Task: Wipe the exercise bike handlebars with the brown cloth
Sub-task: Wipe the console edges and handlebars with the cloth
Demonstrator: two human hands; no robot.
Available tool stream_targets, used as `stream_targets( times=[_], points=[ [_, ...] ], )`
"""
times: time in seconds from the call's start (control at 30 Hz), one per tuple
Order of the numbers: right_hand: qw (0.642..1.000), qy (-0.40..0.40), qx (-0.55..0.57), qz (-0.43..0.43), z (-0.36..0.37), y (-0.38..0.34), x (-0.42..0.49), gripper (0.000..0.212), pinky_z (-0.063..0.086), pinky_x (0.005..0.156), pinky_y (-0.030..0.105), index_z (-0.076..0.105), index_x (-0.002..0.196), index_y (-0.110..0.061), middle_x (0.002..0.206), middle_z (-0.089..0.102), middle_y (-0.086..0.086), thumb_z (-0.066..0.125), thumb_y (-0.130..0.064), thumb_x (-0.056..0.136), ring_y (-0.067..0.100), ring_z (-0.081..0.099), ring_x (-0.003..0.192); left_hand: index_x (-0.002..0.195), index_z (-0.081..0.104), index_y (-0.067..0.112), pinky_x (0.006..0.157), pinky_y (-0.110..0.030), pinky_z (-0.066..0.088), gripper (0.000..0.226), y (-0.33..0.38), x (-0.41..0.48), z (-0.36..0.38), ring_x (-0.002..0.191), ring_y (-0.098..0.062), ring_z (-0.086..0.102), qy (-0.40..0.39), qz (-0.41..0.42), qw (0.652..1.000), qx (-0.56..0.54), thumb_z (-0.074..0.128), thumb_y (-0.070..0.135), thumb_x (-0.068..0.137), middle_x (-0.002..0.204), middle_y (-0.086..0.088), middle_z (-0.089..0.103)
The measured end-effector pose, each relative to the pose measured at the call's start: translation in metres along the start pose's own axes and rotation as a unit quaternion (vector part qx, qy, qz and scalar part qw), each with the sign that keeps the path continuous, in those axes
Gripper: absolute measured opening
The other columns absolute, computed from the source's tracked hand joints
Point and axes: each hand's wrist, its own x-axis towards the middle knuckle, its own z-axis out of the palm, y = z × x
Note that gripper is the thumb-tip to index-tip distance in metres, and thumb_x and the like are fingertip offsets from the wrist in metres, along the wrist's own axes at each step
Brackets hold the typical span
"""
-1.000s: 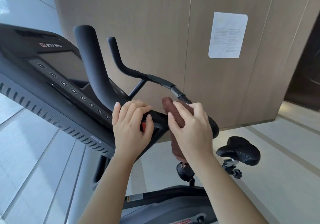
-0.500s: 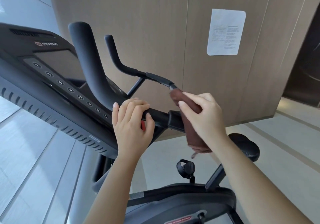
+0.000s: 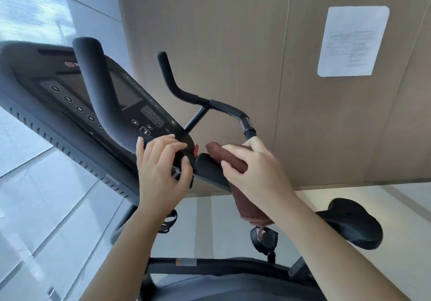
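Right hand presses the brown cloth over the handlebar near the console; left hand grips the bar beside it.

From my feed, the right fingers curl tight around the cloth, which wraps the padded bar and hangs in a long fold below the wrist, its lower end ending in a small loop I can barely make out. The bar under that palm is hidden entirely. My left fingers are closed over the bar at the console's edge, thumb underneath; a small red part shows between the hands, possibly a switch. The far grip rises clear behind. The saddle sits lower right, and the frame is cut off at the bottom edge.
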Motion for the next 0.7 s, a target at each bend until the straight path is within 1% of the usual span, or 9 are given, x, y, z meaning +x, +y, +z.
stream_targets(
  times=[0.1, 0.13, 0.2, 0.27, 0.33, 0.47, 0.5, 0.6, 0.7],
  points=[
    [0.998, -0.004, 0.065, 0.007, -0.010, 0.030, -0.009, 0.028, 0.036, 0.065, 0.004, 0.065, 0.109, -0.031, 0.092, 0.052, -0.001, 0.060, -0.031, 0.081, 0.017, 0.055, 0.085, 0.080, 0.065, 0.005, 0.103, -0.031, 0.020, 0.026, 0.005, -0.004, 0.005, 0.105, -0.020, 0.051, 0.000, 0.015, 1.000, 0.003, 0.040, 0.010, 0.081, 0.085, -0.006, 0.066],
    [0.996, -0.011, 0.085, 0.007, -0.011, 0.037, -0.011, 0.030, 0.036, 0.067, 0.001, 0.065, 0.110, -0.029, 0.093, 0.051, -0.002, 0.059, -0.032, 0.081, 0.016, 0.056, 0.086, 0.078, 0.065, 0.005, 0.101, -0.027, 0.019, 0.027, 0.007, -0.004, 0.005, 0.105, -0.019, 0.051, 0.003, 0.010, 1.000, 0.005, 0.039, 0.010, 0.081, 0.085, -0.006, 0.066],
    [0.995, -0.028, 0.099, -0.013, -0.012, 0.046, -0.010, 0.031, 0.039, 0.070, 0.005, 0.065, 0.110, -0.028, 0.094, 0.051, -0.002, 0.060, -0.032, 0.080, 0.016, 0.057, 0.086, 0.077, 0.064, 0.004, 0.099, -0.022, 0.018, 0.029, 0.011, -0.003, 0.005, 0.104, -0.019, 0.050, 0.007, 0.002, 1.000, 0.022, 0.037, 0.010, 0.080, 0.084, -0.006, 0.067],
    [0.991, -0.045, 0.120, -0.027, -0.013, 0.053, -0.005, 0.030, 0.041, 0.070, 0.013, 0.066, 0.108, -0.029, 0.093, 0.053, -0.002, 0.062, -0.032, 0.079, 0.017, 0.058, 0.085, 0.079, 0.064, 0.004, 0.095, -0.023, 0.022, 0.030, 0.014, -0.002, 0.004, 0.104, -0.019, 0.050, -0.007, -0.006, 1.000, 0.029, 0.035, 0.011, 0.080, 0.086, -0.005, 0.067],
    [0.984, -0.065, 0.166, -0.030, -0.018, 0.057, 0.007, 0.030, 0.039, 0.069, 0.006, 0.067, 0.106, -0.033, 0.092, 0.055, -0.003, 0.061, -0.034, 0.076, 0.013, 0.058, 0.085, 0.087, 0.064, 0.005, 0.094, -0.026, 0.025, 0.031, 0.015, -0.003, 0.001, 0.108, -0.018, 0.049, -0.025, -0.017, 0.999, 0.037, 0.036, 0.014, 0.081, 0.094, -0.004, 0.067],
    [0.971, -0.045, 0.227, -0.066, -0.015, 0.043, 0.045, 0.029, 0.035, 0.075, 0.001, 0.068, 0.105, -0.035, 0.092, 0.057, -0.006, 0.066, -0.029, 0.077, 0.001, 0.053, 0.086, 0.100, 0.063, 0.007, 0.099, -0.027, 0.024, 0.035, 0.017, -0.004, 0.000, 0.113, -0.017, 0.047, -0.040, -0.041, 0.997, 0.054, 0.035, 0.018, 0.082, 0.104, -0.001, 0.064],
    [0.966, -0.075, 0.227, -0.096, -0.010, 0.033, 0.052, 0.030, 0.035, 0.075, 0.004, 0.067, 0.107, -0.035, 0.095, 0.057, -0.005, 0.066, -0.030, 0.078, 0.001, 0.053, 0.087, 0.101, 0.062, 0.006, 0.099, -0.027, 0.023, 0.035, 0.018, -0.004, 0.000, 0.112, -0.017, 0.048, -0.036, -0.045, 0.997, 0.057, 0.035, 0.019, 0.082, 0.105, 0.000, 0.062],
    [0.941, -0.236, 0.187, -0.155, 0.001, 0.018, 0.060, 0.032, 0.041, 0.079, 0.022, 0.058, 0.113, -0.047, 0.099, 0.054, -0.005, 0.060, -0.038, 0.082, 0.009, 0.055, 0.091, 0.102, 0.060, 0.006, 0.101, -0.031, 0.024, 0.036, 0.020, -0.006, 0.003, 0.112, -0.016, 0.047, -0.023, -0.058, 0.996, 0.058, 0.034, 0.021, 0.082, 0.106, -0.001, 0.060],
    [0.928, -0.267, 0.208, -0.154, 0.002, 0.032, 0.060, 0.035, 0.039, 0.078, 0.023, 0.055, 0.115, -0.051, 0.099, 0.052, -0.008, 0.058, -0.038, 0.083, 0.007, 0.053, 0.091, 0.100, 0.058, 0.007, 0.103, -0.033, 0.023, 0.032, 0.018, -0.009, 0.005, 0.114, -0.013, 0.046, -0.005, -0.066, 0.997, 0.040, 0.035, 0.020, 0.082, 0.106, 0.002, 0.058]
  ],
)
